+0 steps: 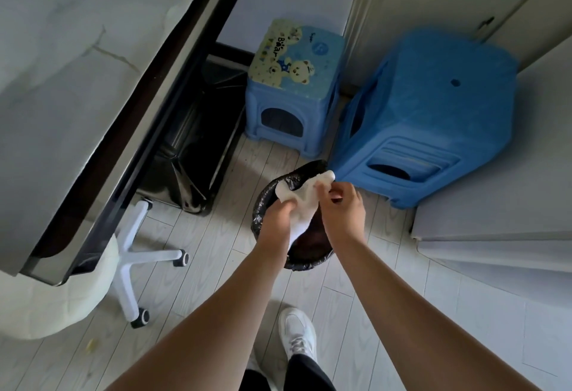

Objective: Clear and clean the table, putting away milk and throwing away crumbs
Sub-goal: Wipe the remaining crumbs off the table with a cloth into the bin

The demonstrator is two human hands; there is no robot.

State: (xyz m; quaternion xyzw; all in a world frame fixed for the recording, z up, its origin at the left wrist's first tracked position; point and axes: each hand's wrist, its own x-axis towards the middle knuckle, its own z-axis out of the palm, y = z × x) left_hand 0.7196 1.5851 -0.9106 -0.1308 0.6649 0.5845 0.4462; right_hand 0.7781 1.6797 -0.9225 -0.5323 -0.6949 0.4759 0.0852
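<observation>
Our forearms [402, 298] stretch over the black-lined bin [309, 262], left hand [277, 215] and right hand [343, 205] each pinching the white cloth [305, 195] above its mouth, presumably so crumbs drop inside.

Place: you are standing in a home, most likely its dining corner.
Table: grey marble-look table top with a dark edge [62, 87] along your left.
Seating: small light-blue plastic stool with a cartoon bear print [294, 59], larger plain blue plastic stool [433, 118], cream-cushioned chair on a white castor base [133, 254].
Floor: pale wood-look planks [201, 267].
Waste: small round bin lined with a black bag [306, 262], just beside the stools.
</observation>
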